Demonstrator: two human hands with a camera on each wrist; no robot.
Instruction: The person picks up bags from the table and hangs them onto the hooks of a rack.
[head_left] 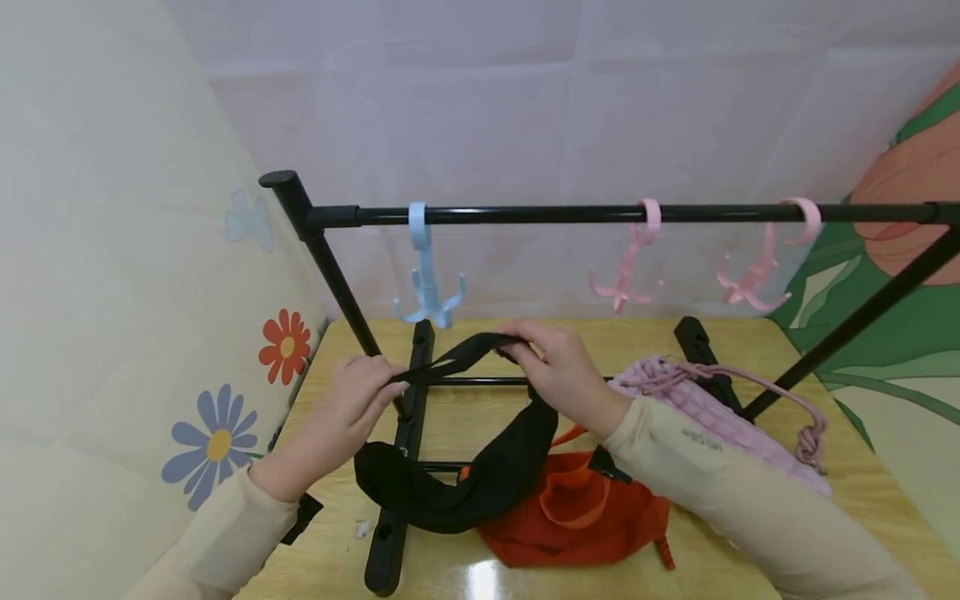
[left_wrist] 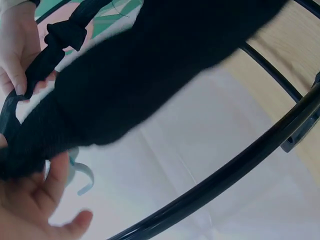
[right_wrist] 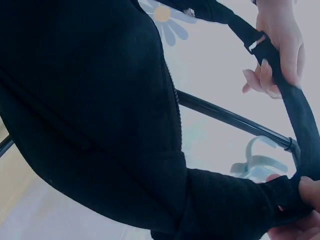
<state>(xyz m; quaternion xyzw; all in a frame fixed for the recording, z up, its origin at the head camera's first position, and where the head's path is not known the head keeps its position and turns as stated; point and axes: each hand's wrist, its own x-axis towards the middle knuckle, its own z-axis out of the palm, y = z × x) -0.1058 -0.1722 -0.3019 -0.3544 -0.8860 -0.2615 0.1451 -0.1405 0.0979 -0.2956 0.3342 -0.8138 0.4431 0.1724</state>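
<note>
A black bag with a zipper along its edge hangs in a loop below both hands, overlapping the red bag in the head view. My left hand pinches one end of its strap, close to the rack's left upright. Farther right, my right hand grips the other part of the strap between thumb and fingers. The strap stretches between the two hands, a little below a light blue hook hanger. A buckle shows on the strap beside the left hand in the right wrist view.
A black rack bar crosses the view, with two pink hook hangers on its right part. On the wooden table lie a red bag and a lilac quilted bag with a knotted cord. The rack's foot stands at left.
</note>
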